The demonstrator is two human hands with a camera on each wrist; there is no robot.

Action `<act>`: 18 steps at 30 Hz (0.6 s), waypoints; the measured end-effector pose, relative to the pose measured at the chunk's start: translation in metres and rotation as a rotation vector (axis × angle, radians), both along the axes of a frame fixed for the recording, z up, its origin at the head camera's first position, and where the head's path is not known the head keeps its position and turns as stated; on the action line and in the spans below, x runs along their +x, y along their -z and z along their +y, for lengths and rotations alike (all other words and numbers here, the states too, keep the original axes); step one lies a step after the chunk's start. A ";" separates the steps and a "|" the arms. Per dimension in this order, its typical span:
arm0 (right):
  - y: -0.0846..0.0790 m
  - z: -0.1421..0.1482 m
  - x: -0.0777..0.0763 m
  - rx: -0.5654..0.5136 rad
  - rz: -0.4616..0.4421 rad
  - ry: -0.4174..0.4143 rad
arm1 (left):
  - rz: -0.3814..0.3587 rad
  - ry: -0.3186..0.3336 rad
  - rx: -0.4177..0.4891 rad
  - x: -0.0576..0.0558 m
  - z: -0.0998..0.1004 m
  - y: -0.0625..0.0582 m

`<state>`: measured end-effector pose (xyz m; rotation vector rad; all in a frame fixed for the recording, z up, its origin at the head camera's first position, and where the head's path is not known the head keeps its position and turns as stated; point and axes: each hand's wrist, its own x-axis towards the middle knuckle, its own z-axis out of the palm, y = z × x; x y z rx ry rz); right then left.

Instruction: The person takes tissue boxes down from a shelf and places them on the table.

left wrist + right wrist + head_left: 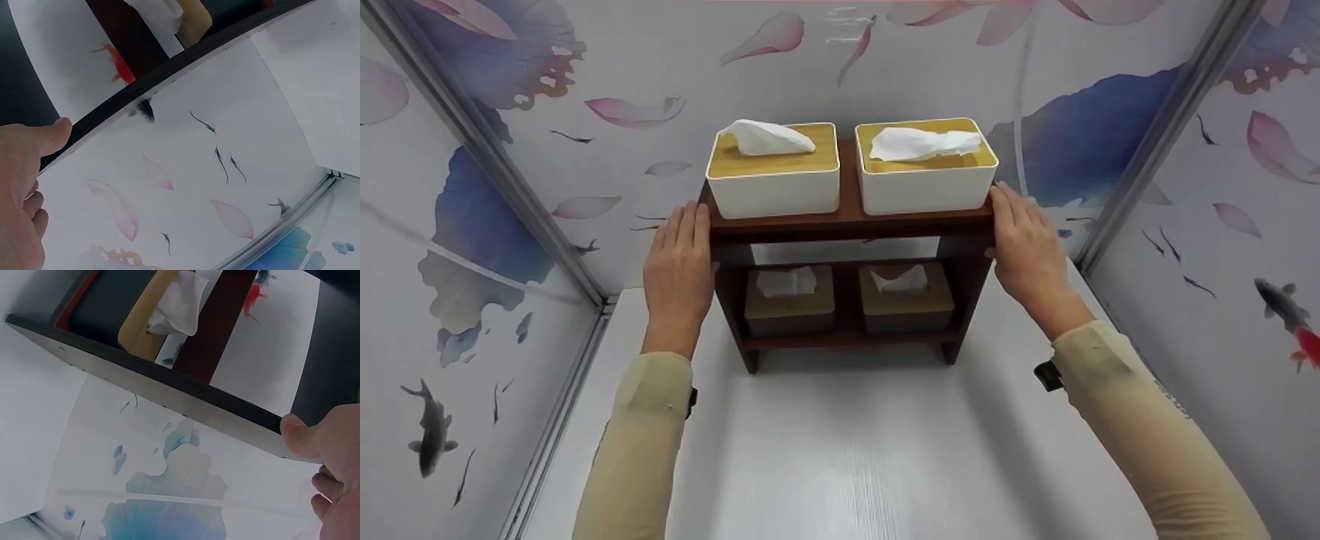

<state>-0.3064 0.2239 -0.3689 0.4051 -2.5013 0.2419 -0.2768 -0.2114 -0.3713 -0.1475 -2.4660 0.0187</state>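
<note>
A dark brown two-tier wooden shelf [849, 223] stands between my hands. My left hand [679, 262] holds its left side, thumb [55, 136] on the panel's dark front edge and the other fingers along the outer face. On the right side, my right hand [1029, 244] grips the same way, its thumb [299, 437] over the front edge. Two white tissue boxes with wood-coloured lids, a left one [776, 193] and a right one [930, 189], sit on the top board, tissue showing from each. Below, two more boxes, left [790, 304] and right [906, 301], rest on the lower board.
Under the shelf is a white surface [840, 450]. A back wall [810, 90] and two side walls [465, 360], printed with petals, leaves and fish, close in around it. Metal rails [562, 262] run along the wall corners.
</note>
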 end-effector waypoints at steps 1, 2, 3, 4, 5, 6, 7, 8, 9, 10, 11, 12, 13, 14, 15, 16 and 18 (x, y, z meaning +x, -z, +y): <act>0.000 0.000 -0.001 0.002 0.003 -0.003 | -0.002 -0.002 -0.004 0.000 0.000 0.000; 0.000 0.000 -0.001 0.002 0.003 -0.003 | -0.005 -0.004 -0.005 0.000 0.000 0.001; 0.000 -0.001 -0.002 0.002 0.000 -0.002 | -0.004 -0.004 -0.004 0.000 0.000 0.001; 0.000 -0.001 -0.002 0.002 -0.001 -0.001 | -0.001 -0.004 -0.004 0.001 0.000 0.001; 0.000 -0.001 -0.002 0.002 -0.001 0.002 | 0.001 -0.004 -0.003 0.001 0.000 0.002; 0.000 -0.001 -0.003 0.000 -0.001 0.004 | 0.008 -0.003 -0.001 0.001 0.000 0.002; 0.001 -0.001 -0.003 -0.001 0.001 0.005 | 0.014 -0.005 0.000 0.000 0.001 0.003; 0.001 -0.002 -0.004 -0.002 0.004 0.007 | 0.020 -0.005 0.002 0.000 0.001 0.003; 0.001 -0.002 -0.004 -0.003 0.007 0.008 | 0.026 -0.005 0.003 0.000 0.001 0.004; 0.001 -0.002 -0.005 -0.005 0.012 0.008 | 0.031 -0.007 0.003 0.000 0.002 0.004; 0.001 -0.002 -0.005 -0.008 0.014 0.008 | 0.034 -0.009 0.003 -0.001 0.002 0.005; 0.001 -0.002 -0.005 -0.013 0.013 0.008 | 0.038 -0.010 0.002 -0.001 0.002 0.005; 0.001 -0.002 -0.005 -0.016 0.010 0.008 | 0.039 -0.013 0.000 -0.001 0.003 0.006; 0.002 -0.002 -0.005 -0.020 0.007 0.008 | 0.041 -0.013 -0.001 -0.001 0.003 0.006; 0.002 -0.002 -0.005 -0.023 0.002 0.008 | 0.045 -0.014 -0.002 -0.001 0.003 0.007; 0.002 -0.002 -0.005 -0.026 -0.004 0.008 | 0.045 -0.016 -0.002 -0.001 0.003 0.007; 0.003 -0.002 -0.005 -0.024 -0.019 0.009 | 0.043 -0.023 -0.005 -0.001 0.003 0.009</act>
